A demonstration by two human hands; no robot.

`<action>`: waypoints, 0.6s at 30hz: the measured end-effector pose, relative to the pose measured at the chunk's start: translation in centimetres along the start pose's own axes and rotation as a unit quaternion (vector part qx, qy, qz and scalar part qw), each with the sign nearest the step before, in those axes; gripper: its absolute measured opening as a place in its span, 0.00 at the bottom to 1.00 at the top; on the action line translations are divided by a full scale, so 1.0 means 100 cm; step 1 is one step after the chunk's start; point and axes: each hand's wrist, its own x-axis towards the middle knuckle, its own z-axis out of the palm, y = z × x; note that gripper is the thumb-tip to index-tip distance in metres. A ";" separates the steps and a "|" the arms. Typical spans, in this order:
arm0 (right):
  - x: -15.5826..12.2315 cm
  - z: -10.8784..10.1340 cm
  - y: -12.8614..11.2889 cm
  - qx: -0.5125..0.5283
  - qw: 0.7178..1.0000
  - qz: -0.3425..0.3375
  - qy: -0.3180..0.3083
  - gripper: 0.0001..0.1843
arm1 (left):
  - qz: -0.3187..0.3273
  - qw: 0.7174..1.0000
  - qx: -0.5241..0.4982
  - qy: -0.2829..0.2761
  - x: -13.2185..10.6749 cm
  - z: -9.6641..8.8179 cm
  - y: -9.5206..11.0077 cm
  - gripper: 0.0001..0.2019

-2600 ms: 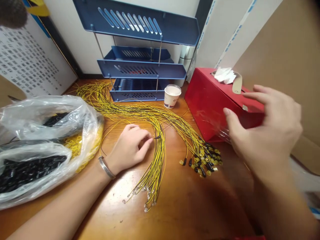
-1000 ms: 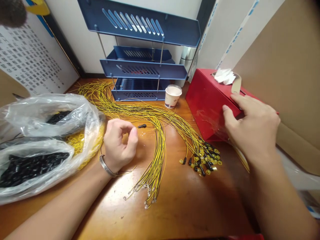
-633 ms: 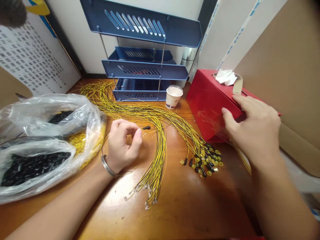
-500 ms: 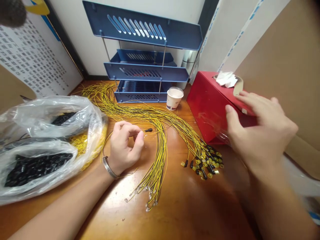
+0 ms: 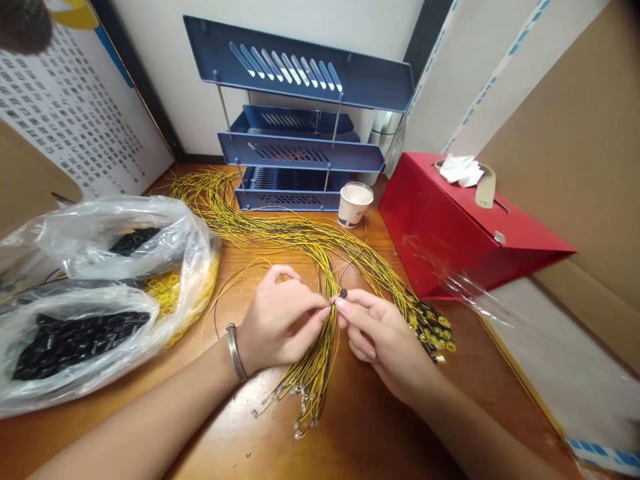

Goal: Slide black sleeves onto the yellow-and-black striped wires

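Brown wooden table [image 5: 385, 427]; across it, long bundle of thin yellow-and-black wires [image 5: 270, 230]. Above bundle, left hand [image 5: 283, 317] pinching thin dark wire [image 5: 332, 304]; right hand [image 5: 383, 328], fingertips nearly touching left's, gripping small black plastic piece [image 5: 343, 293].

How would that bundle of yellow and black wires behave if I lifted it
The wires would probably droop, since they are thin and bend loosely across the table. They may also snag one another, because many cross and overlap.

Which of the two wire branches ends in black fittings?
The right branch: its black fittings and yellow pieces cluster beyond the right hand. The left branch ends in small clear tips.
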 end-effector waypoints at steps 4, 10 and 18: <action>0.002 0.000 0.006 0.022 0.999 -0.012 0.022 0.13 | 0.005 1.000 -0.010 -0.019 0.001 0.000 0.000 0.06; 0.003 0.002 0.013 0.059 0.997 -0.019 0.051 0.15 | 0.028 0.999 -0.034 -0.011 0.004 0.000 0.000 0.05; 0.004 0.004 0.018 0.032 0.999 -0.027 0.029 0.15 | -0.004 0.999 0.012 -0.038 0.005 0.000 0.000 0.02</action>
